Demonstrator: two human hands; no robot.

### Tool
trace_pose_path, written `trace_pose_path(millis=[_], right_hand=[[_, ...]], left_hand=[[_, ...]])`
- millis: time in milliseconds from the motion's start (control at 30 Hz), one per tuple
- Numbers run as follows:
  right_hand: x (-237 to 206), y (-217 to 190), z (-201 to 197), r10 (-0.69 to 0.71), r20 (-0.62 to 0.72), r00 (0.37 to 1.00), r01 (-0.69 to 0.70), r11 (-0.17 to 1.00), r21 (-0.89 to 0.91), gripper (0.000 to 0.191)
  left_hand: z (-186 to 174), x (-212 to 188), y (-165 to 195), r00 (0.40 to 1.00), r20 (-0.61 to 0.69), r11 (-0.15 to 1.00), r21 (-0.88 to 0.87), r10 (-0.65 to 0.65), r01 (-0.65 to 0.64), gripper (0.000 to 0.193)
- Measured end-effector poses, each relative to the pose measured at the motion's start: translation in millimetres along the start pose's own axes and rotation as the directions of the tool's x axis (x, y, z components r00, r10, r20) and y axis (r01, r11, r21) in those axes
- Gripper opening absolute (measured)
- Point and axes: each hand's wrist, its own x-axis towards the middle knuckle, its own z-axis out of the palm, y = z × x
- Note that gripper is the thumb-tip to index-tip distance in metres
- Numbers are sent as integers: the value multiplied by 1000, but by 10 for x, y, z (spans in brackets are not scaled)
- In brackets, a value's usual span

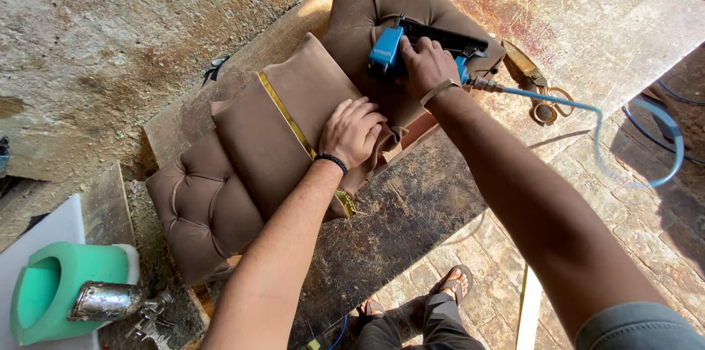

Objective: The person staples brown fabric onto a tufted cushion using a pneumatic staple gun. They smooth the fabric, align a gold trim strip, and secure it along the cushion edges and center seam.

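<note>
Head view, looking down on a worn workbench (411, 218) with rough, stained top. Brown tufted cushion piece (294, 122) lying across the bench, running from lower left to upper right, buttoned panels at both ends, smooth folded fabric in the middle, gold trim strip (283, 111) crossing that fold. Left hand (351, 132) flat on the fabric just right of the trim, fingers curled loosely and pressing down, gripping nothing; black band at the wrist. Right hand (427, 63) closed round the handle of a blue and black staple gun (411, 45), gun nose set against the cushion directly above the left hand, the two hands near but apart. Pale strap on the right wrist. Blue air hose (609, 148) leading from the gun's rear to the right, looping off the bench edge. Scissors (540, 85) with brass-coloured handles lying on the bench just right of the gun, untouched. Green foam block (55, 291) on a white board at lower left, well apart from both hands, with a shiny metal tool (106, 301) resting against it. Below the bench edge, brick paving and sandalled feet (452, 284).
</note>
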Motion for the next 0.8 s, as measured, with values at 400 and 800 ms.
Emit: trace_pose_path(millis=[400, 800], right_hand=[[-1509, -686, 660, 317, -218, 923, -102, 748, 655, 37], [-1605, -709, 833, 381, 547, 745, -551, -110, 827, 21]], left_hand=[[90, -34, -71, 1000, 8, 1000, 11, 14, -14, 26], [81, -30, -62, 997, -41, 998, -29, 59, -60, 22]])
